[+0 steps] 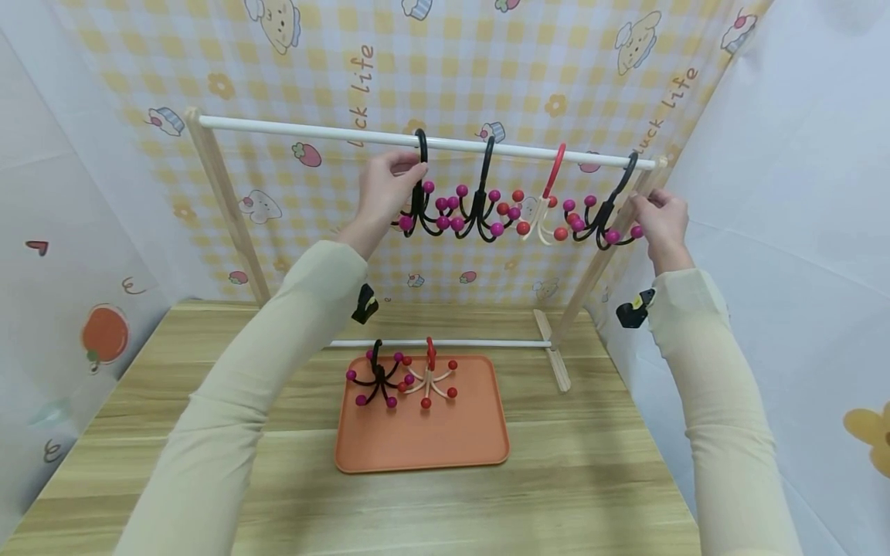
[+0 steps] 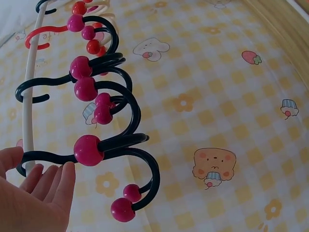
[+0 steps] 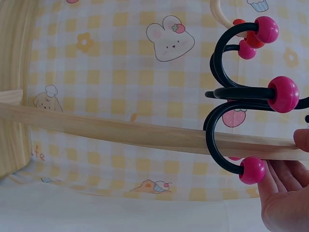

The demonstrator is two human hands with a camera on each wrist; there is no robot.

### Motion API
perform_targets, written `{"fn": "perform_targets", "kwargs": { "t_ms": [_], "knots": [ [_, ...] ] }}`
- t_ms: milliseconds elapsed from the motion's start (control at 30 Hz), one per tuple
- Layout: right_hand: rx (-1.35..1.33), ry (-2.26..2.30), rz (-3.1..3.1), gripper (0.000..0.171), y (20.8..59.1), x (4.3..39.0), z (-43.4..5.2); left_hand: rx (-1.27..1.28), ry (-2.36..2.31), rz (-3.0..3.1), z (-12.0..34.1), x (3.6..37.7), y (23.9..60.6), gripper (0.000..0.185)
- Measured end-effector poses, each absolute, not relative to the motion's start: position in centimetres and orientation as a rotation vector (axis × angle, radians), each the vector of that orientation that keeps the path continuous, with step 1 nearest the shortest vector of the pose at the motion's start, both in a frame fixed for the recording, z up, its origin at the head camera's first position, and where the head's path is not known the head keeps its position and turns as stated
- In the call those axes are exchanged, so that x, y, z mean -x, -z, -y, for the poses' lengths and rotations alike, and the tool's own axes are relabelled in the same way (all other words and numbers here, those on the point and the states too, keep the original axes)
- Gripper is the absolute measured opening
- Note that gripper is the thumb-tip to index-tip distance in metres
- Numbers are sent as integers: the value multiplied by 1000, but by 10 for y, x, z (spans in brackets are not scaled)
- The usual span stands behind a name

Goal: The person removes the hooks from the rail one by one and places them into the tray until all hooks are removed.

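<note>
**Two hands at the hooks on the white rail**

A white rail is carried by a wooden rack on a wooden table, and four multi-armed hooks are hung from it. The leftmost black hook, tipped with magenta balls, is met by the left hand: in the head view the thumb and fingers are seen closed about its stem just below the rail, while in the left wrist view the fingers are shown lying nearly straight against the underside of the stem (a full grip cannot be confirmed from that angle). Beside it hang a second black hook and a red-and-cream hook with red balls.

The rightmost black hook is hung at the far end of the rail, close to the rack's right post. The right hand is held just beside it, fingers bent toward its outer arm; in the right wrist view the fingertips are seen touching the lowest curved arm near its magenta ball, though whether it is pinched cannot be told.

On the table below, an orange tray is set, and a black hook on the tray and a red hook on the tray are lying side by side at its far end.
</note>
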State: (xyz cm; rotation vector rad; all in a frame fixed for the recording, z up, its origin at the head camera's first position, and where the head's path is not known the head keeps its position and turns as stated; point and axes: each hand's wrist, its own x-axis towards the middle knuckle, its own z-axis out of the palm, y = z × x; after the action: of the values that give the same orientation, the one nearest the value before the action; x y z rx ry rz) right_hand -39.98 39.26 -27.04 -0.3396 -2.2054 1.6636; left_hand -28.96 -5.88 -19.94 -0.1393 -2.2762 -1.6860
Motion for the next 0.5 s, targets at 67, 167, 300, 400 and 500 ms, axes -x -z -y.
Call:
{"fn": "perform_targets", "kwargs": {
  "t_ms": [67,167,300,400,500],
  "knots": [
    [338,-1667,2194,35,260,384,-380,142,1690,2272,57,291,198,30],
    [360,-1603,2261,40,245,360,-358,149,1692,2267,55,293,198,29],
    [379,-1621,2272,44,251,373,-366,155,1685,2260,53,295,197,28],
    [377,-1622,2260,42,262,391,-383,151,1665,2268,52,296,197,28],
    [376,-1632,2255,38,253,377,-373,144,1648,2282,51,296,196,27]
  ]
}}
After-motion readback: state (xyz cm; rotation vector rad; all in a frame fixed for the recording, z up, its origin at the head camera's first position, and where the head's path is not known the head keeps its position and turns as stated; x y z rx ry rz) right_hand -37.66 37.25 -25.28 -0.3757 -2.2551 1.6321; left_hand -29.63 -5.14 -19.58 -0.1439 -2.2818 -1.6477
